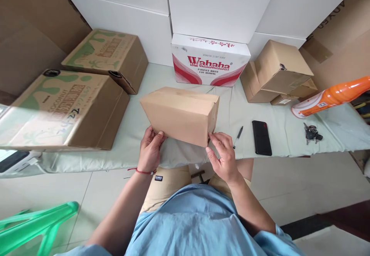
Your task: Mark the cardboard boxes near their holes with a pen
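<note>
A plain brown cardboard box (179, 119) is tilted above the front of the cloth-covered table (156, 77). My left hand (150, 148) pinches its lower left corner between thumb and fingers, a red string bracelet on the wrist. At the lower right corner, my right hand (224, 156) touches the box with its index fingertip; the thumb is held apart, below the corner. The box's underside and far side are hidden. Just right of my right hand lies a pen (238, 134), and beyond it a black phone (261, 137).
Two printed coconut cartons (66, 109) stand at the left. A white-and-red Wahaha water carton (211, 63) is at the back, with stacked brown boxes (280, 71) to its right. Keys (312, 133) and an orange bottle (329, 98) are farther right. A green stool (43, 225) stands on the floor.
</note>
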### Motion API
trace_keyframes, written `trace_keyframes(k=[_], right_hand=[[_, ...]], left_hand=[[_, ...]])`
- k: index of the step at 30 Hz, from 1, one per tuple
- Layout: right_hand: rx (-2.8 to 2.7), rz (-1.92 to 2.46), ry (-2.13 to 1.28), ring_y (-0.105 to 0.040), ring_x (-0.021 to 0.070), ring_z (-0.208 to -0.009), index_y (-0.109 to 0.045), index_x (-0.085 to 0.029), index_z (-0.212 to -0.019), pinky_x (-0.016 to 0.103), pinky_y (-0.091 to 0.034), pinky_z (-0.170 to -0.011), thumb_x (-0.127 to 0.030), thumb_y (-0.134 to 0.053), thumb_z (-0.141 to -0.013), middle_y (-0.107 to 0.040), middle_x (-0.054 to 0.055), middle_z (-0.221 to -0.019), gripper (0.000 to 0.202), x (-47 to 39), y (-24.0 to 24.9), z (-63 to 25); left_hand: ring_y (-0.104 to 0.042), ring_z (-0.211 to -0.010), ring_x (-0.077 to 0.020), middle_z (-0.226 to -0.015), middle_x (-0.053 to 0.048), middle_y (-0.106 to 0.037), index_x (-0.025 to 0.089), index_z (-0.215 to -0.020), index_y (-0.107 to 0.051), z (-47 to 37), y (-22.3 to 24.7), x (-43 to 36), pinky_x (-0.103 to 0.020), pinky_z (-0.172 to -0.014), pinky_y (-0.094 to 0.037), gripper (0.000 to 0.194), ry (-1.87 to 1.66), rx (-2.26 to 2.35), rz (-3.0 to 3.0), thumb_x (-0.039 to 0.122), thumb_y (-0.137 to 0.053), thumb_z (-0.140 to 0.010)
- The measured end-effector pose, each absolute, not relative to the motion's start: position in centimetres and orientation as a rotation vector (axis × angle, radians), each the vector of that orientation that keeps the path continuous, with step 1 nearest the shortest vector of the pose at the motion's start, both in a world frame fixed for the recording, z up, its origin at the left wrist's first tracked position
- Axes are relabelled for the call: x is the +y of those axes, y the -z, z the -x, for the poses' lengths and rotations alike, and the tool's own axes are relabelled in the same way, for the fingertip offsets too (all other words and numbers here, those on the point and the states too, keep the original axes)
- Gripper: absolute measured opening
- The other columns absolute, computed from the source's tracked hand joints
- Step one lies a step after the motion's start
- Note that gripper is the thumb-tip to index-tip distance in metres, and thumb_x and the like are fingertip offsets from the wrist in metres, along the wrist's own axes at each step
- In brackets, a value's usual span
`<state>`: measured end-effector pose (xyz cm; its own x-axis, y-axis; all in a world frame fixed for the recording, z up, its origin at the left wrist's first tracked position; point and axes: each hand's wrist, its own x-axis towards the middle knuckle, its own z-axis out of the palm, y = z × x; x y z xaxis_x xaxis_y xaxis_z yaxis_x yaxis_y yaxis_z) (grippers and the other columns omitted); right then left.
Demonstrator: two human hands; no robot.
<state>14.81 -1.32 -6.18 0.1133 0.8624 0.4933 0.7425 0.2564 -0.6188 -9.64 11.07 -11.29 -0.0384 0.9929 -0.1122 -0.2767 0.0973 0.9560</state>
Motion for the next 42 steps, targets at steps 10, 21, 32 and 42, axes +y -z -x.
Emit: trace_keyframes(k=[10, 21, 32, 42], right_hand=[[-1.187, 1.482, -0.595, -0.069, 0.0285, -0.134, -0.070, -0.028, -0.153, 0.043, -0.068, -0.105, -0.050, -0.071, -0.106, -0.064, 0.016, -0.142, 0.052, -1.7, 9.5, -16.5], [-0.602, 1.370, -0.855, -0.064, 0.0181, -0.093, -0.076, -0.027, -0.130, 0.028, -0.061, -0.073, -0.051, -0.082, -0.089, -0.073, 0.005, -0.114, 0.048, -1.4, 10.2, -19.0], [-0.894, 1.489, -0.676, -0.063, 0.0182, -0.097, -0.076, -0.029, -0.143, 0.031, -0.069, -0.075, -0.051, -0.085, -0.092, -0.062, 0.009, -0.128, 0.056, -2.3, 10.3, -18.6], [-0.871, 1.522, -0.704, -0.068, 0.0140, -0.075, -0.084, -0.025, -0.130, 0.023, -0.064, -0.052, -0.047, -0.089, -0.092, -0.078, 0.005, -0.103, 0.045, -3.0, 5.2, -19.9]], left_hand=[[-0.069, -0.132, -0.0227, -0.148, -0.006, -0.075, 0.034, -0.137, -0.081, 9.3, 9.3, 8.7, -0.029, -0.099, -0.062, 0.050, -1.350, 1.010, -1.074, 0.031, -0.088, -0.088], [-0.065, -0.152, -0.0325, -0.171, -0.011, -0.060, 0.038, -0.170, -0.054, 6.1, 2.9, 4.1, -0.043, -0.113, -0.066, 0.078, -1.336, 0.721, -1.926, 0.009, -0.070, -0.100], [-0.081, -0.105, -0.0220, -0.133, -0.010, -0.081, 0.023, -0.144, -0.073, 7.8, 9.3, 7.6, -0.035, -0.090, -0.067, 0.045, -1.220, 1.257, -1.560, 0.032, -0.070, -0.100], [-0.074, -0.100, -0.0239, -0.122, -0.007, -0.083, 0.028, -0.140, -0.080, 9.3, 4.8, 6.7, -0.039, -0.100, -0.057, 0.041, -1.347, 1.082, -1.562, 0.040, -0.077, -0.101]])
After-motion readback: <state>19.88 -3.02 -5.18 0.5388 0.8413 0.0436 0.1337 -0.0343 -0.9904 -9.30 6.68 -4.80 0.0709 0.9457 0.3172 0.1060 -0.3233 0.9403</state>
